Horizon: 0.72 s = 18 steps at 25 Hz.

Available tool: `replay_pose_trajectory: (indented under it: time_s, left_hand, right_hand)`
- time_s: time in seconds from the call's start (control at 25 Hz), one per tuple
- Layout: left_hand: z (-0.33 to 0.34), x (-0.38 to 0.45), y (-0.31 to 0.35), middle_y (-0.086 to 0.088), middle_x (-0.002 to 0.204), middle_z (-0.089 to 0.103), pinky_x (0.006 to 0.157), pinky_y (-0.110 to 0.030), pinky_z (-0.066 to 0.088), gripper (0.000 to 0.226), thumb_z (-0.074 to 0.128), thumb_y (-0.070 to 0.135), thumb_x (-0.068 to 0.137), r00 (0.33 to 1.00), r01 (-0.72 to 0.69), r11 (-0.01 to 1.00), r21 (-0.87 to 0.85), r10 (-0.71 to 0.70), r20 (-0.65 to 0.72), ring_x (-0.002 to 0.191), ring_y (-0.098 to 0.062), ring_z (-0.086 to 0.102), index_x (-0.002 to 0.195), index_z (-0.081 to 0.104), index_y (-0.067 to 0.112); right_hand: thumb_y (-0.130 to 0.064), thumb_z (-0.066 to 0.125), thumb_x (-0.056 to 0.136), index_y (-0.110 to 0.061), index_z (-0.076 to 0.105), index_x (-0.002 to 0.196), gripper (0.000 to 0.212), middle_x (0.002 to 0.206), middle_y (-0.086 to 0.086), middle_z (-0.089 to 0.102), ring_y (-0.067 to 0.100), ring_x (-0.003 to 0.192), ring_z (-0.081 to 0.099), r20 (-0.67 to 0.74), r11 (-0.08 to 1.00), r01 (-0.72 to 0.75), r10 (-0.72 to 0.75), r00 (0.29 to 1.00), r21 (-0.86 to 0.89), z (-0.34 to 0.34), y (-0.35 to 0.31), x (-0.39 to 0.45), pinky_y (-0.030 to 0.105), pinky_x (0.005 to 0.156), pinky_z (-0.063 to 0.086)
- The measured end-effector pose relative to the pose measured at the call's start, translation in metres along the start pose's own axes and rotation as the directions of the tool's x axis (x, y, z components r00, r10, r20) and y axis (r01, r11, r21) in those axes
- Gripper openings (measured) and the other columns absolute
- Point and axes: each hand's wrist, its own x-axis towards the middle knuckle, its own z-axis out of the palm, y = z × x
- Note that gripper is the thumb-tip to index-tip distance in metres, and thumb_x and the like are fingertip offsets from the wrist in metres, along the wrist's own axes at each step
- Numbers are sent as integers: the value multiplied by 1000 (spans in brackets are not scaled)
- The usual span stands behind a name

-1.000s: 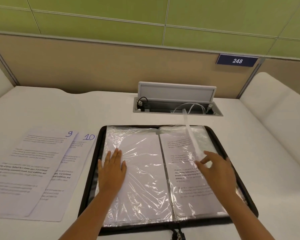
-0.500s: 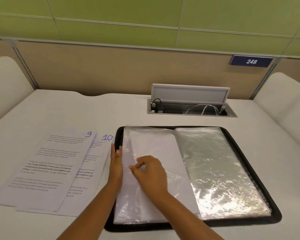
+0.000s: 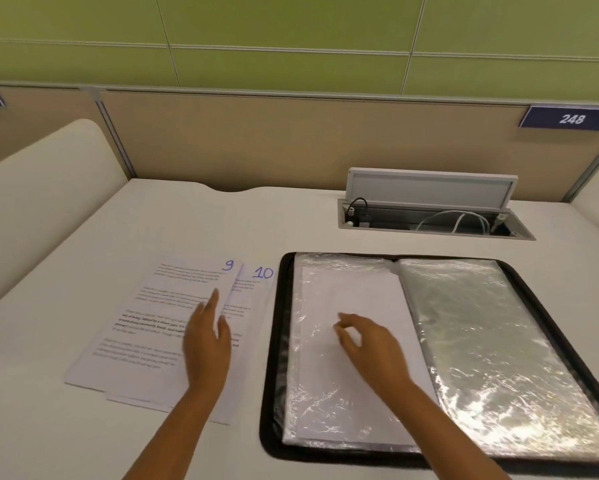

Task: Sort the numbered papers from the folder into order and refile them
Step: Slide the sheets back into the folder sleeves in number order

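A black folder (image 3: pixel 547 308) lies open on the white desk, its clear plastic sleeves spread to both sides. The left sleeve (image 3: pixel 322 375) shows a blank white sheet; the right sleeves (image 3: pixel 481 341) look empty and shiny. My right hand (image 3: pixel 367 344) hovers over the left sleeve with fingers loosely curled, holding nothing. To the left of the folder lie two printed papers, one marked 9 (image 3: pixel 159 323) overlapping one marked 10 (image 3: pixel 253 289). My left hand (image 3: pixel 206 337) is flat, fingers straight, over the right part of paper 9.
A cable box (image 3: pixel 429 216) with a raised lid and cords sits in the desk behind the folder. A beige partition with a blue plate reading 248 (image 3: pixel 571 118) runs along the back. Cream padded dividers stand at the left and right.
My right hand turned a sleeve from the right side over to the left and let it go. My left hand moved off the folder's left edge onto paper 9. The view shifted left.
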Motion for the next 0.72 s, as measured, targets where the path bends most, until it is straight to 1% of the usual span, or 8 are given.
replay_pose_trajectory:
  time_s: [0.04, 0.12, 0.2, 0.28, 0.4, 0.48, 0.56, 0.72]
  left_hand:
    - [-8, 4, -15, -7, 145, 40, 111, -47, 25, 51, 54, 19, 93, 999, 40, 990, 134, -42, 16, 137, -28, 29, 141, 39, 15]
    - [-18, 9, -44, -4, 153, 25, 111, -54, 15, 66, 53, 43, 90, 962, 102, 908, 407, -194, 191, 143, -27, 14, 147, 27, 19]
    - [-23, 7, -67, 3, 157, 11, 113, -51, 10, 79, 37, 65, 88, 903, -2, 814, 581, -248, 352, 144, -22, 6, 149, 12, 23]
    - [-24, 2, -78, 5, 156, 10, 113, -49, 9, 87, 16, 77, 80, 903, -86, 785, 614, -199, 381, 144, -20, 8, 149, 11, 25]
    - [-21, -3, -80, -2, 150, 32, 107, -56, 21, 68, 29, 59, 89, 953, -91, 820, 565, -92, 287, 138, -27, 28, 144, 34, 19]
    - [-21, -5, -78, -9, 136, 51, 94, -62, 35, 59, 32, 47, 90, 972, -124, 823, 554, -11, 235, 124, -34, 48, 132, 52, 12]
    - [-21, -6, -79, -12, 125, 60, 83, -62, 43, 59, 29, 42, 87, 973, -152, 803, 576, 20, 229, 112, -38, 57, 123, 60, 7]
    - [-17, -5, -77, -16, 122, 61, 80, -63, 43, 54, 34, 36, 89, 980, -145, 790, 595, 30, 198, 109, -41, 58, 120, 61, 3]
  right_hand:
    - [-32, 54, 94, -21, 65, 113, 24, 125, -11, 59, 10, 112, 58, -52, 998, -12, 9, 999, -64, -6, 12, 2, 17, 89, 40]
    - [-30, 54, 94, -19, 64, 115, 26, 138, -1, 51, 20, 129, 46, -149, 981, -64, 37, 988, -184, -10, 35, 7, 32, 103, 36]
    - [-37, 47, 96, -18, 52, 131, 40, 150, 5, 35, 25, 141, 26, -172, 931, -144, 89, 981, -335, -9, 55, 10, 43, 113, 20]
    - [-49, 33, 97, -18, 32, 145, 57, 157, 5, 18, 24, 146, 9, -94, 877, -221, 200, 975, -426, -2, 66, 11, 45, 117, 8]
    - [-68, 0, 85, -21, 16, 150, 82, 159, 0, 6, 21, 146, -3, -10, 861, -160, 177, 984, -483, 16, 66, 3, 40, 116, -4]
    - [-71, -15, 72, -21, 15, 151, 98, 159, -2, 5, 19, 146, -5, -10, 872, -133, 146, 989, -470, 22, 67, 2, 38, 116, -6]
    - [-77, -25, 66, -20, 16, 151, 110, 159, -2, 7, 19, 146, -4, -25, 880, -130, 134, 991, -456, 23, 70, 3, 37, 116, -6]
    - [-71, -12, 72, -20, 20, 150, 98, 158, -2, 10, 19, 146, -1, -32, 891, -134, 133, 991, -433, 23, 69, 3, 37, 117, -5]
